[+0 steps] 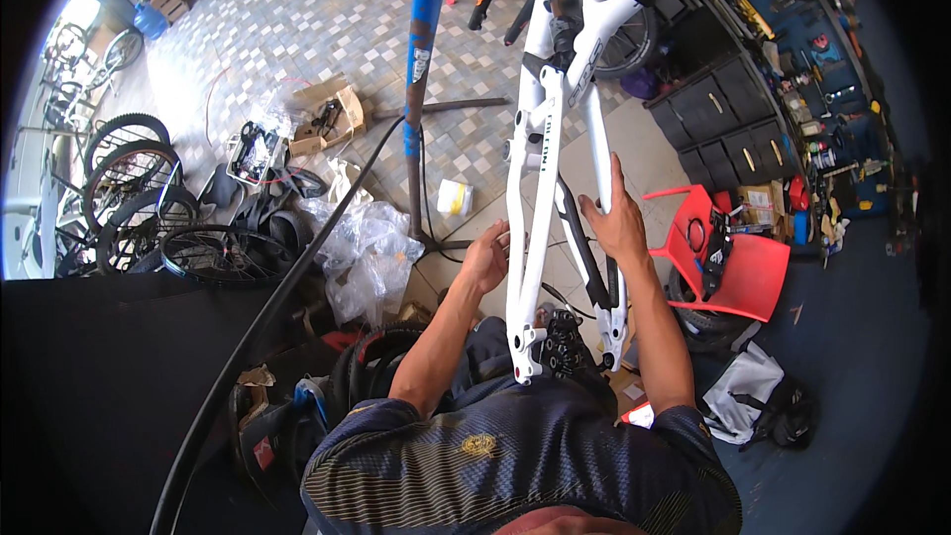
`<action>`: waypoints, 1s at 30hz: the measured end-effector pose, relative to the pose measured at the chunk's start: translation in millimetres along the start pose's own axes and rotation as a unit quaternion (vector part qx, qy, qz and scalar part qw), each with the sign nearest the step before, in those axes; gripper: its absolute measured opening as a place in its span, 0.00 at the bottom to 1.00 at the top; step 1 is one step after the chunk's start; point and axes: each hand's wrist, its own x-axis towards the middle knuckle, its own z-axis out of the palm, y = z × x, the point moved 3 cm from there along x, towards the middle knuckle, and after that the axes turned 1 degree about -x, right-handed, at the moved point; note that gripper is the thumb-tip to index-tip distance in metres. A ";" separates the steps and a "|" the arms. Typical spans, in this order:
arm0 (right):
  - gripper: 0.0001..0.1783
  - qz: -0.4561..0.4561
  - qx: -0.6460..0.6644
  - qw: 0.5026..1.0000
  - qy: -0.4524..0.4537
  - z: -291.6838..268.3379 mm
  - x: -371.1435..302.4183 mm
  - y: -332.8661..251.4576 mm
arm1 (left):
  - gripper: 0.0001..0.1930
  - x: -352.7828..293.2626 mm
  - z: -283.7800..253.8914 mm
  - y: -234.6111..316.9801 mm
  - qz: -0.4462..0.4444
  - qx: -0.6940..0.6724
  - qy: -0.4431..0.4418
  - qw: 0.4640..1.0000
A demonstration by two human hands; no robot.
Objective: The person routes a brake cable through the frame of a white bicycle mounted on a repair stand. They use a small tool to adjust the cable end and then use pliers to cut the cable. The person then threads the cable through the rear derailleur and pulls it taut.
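A white bicycle frame [540, 213] hangs upright in front of me, its rear stays pointing down toward my chest. To its left, my left hand [488, 256] is beside the left stay, fingers loosely bent and not wrapped round the tube. My right hand [618, 223] lies along the outer side of the right stay with the forefinger stretched out and the thumb apart. Whether either hand touches the tubes is hard to tell. A black guard strip [584, 248] runs along the inside of the right stay.
A blue repair-stand post [421, 50] rises left of the frame. A red chair [728, 267] stands at right, before black drawers [718, 104]. Plastic wrapping [362, 253], an open cardboard box [332, 119] and several bicycle wheels [139, 183] lie at left. A black cable [277, 302] crosses the left side.
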 end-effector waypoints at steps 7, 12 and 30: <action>0.51 -0.010 -0.004 1.000 0.000 3.7 -0.3 4.8 | 0.22 -6.5 -1.1 8.3 0.000 0.023 -0.001 1.000; 0.50 0.007 -0.011 1.000 -0.011 2.9 0.8 1.0 | 0.22 -5.7 -6.0 7.7 0.008 0.025 -0.011 1.000; 0.50 -0.014 -0.046 0.999 0.008 4.9 -0.4 0.8 | 0.21 -17.2 -30.9 15.3 0.019 0.017 -0.002 1.000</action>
